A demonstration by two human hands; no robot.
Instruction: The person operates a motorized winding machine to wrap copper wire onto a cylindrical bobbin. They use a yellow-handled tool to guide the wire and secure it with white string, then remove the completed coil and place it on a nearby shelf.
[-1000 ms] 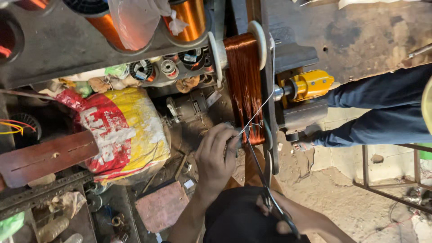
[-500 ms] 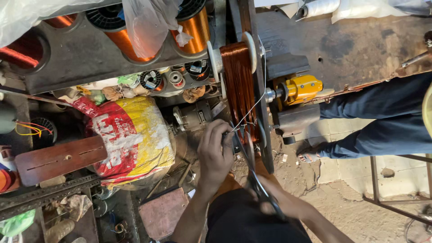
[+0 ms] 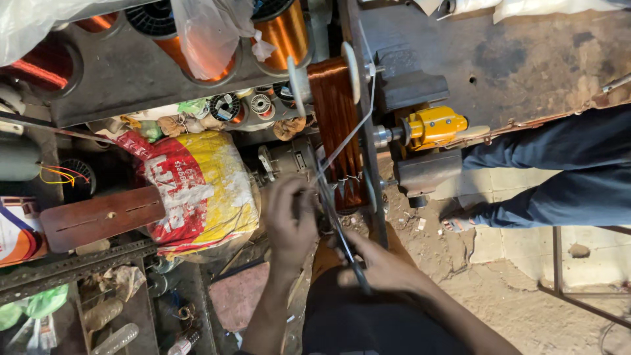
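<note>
A copper wire coil [image 3: 336,125] sits wound between two white flanges on a winding machine. My left hand [image 3: 289,220] is closed just beside the coil's lower end, its fingers pinching thin wire strands [image 3: 348,135] that run up across the coil. My right hand [image 3: 384,266] grips dark scissors [image 3: 338,223], and the blades point up towards the coil and my left fingers. The exact spot where the blades meet the wire is hidden by my fingers.
A yellow motor part [image 3: 434,126] sits on the shaft to the right of the coil. A red and yellow sack [image 3: 197,187] lies to the left, with copper spools [image 3: 282,29] on a rack above. Another person's legs in dark blue trousers [image 3: 559,177] are at the right.
The view has shifted, so the coil and sack sit lower in the frame. Both hands stay at the coil's lower end, and my right hand with the scissors shows more fully.
</note>
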